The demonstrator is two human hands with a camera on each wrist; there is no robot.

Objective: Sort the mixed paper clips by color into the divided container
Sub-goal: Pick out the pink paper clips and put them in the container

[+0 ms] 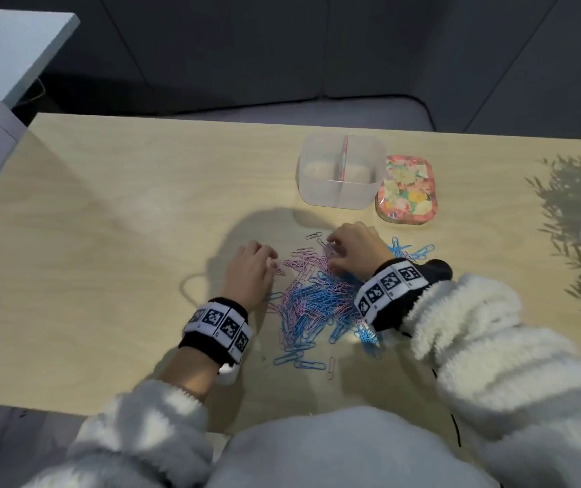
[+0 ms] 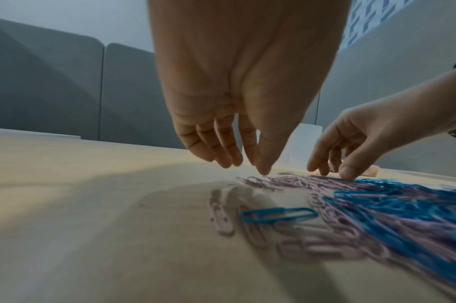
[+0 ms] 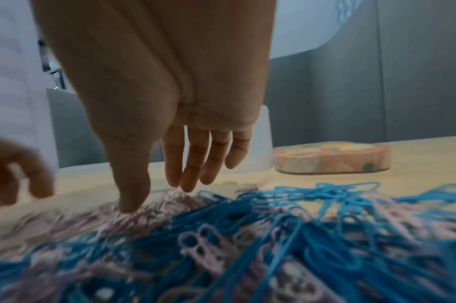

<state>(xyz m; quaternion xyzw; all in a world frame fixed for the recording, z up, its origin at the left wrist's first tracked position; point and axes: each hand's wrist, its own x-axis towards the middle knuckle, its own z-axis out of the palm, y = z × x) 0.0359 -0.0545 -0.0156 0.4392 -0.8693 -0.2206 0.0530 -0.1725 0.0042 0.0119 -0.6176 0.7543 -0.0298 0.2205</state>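
Head view, centre of frame: both hands work at the far edge of a pile of pink and blue clips (image 1: 317,297) spread on a wooden table (image 1: 123,223). The left hand (image 1: 252,272) sits at the pile's left margin; in the left wrist view its fingers (image 2: 221,147) hang straight and close together, thumb tip touching the pink clips, with nothing gripped. The right hand (image 1: 356,250) lies over the pile's upper part; in the right wrist view its fingers (image 3: 195,164) point down, slightly parted, thumb tip resting on pink clips. Whether either hand pinches a single clip cannot be told.

Upper centre-right of the head view: a clear box (image 1: 342,170) with inner dividers stands beyond the pile, apart from it; no clips show in its compartments. A flowered lid (image 1: 409,186) lies flat against the box's right side. Loose blue clips (image 1: 299,361) lie scattered at the pile's near edge.
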